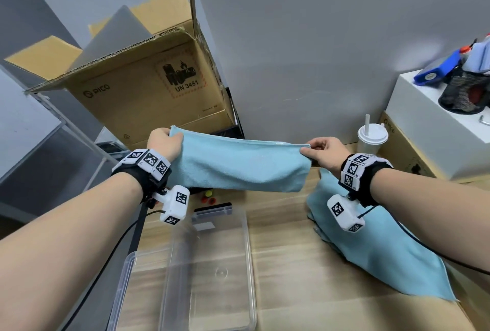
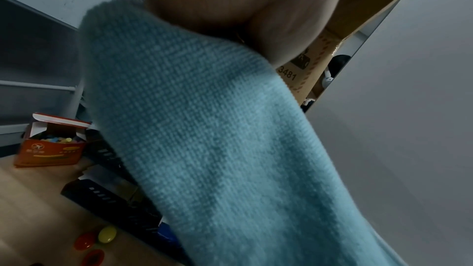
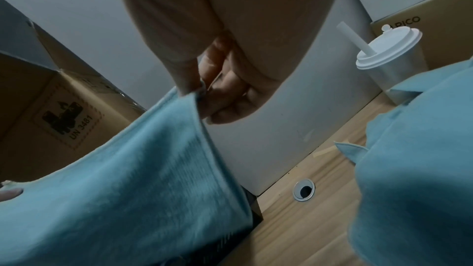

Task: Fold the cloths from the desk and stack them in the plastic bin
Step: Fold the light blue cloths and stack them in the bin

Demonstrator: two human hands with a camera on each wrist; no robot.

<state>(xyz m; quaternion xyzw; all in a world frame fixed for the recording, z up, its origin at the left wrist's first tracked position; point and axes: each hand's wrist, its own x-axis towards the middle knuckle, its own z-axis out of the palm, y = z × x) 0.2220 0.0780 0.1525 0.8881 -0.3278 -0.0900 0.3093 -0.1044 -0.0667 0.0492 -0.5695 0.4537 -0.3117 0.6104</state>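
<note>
Pale grey walls are seen behind a wooden desk that fills the lower half of the head view. At mid-frame a blue cloth, doubled over, is held stretched in the air above the desk. Its upper left corner is gripped by the left hand, fingers curled round the edge; in the left wrist view the fabric is seen hanging from under the palm. Its upper right corner is pinched by the right hand between thumb and curled fingers, as is shown plainly in the right wrist view. A clear plastic bin is set on the desk at lower centre, below the held cloth. A pile of blue cloths is spread at lower right, under the right forearm. An open cardboard box is placed at upper left, and a white lidded cup with a straw is stood at right, against the wall.
</note>
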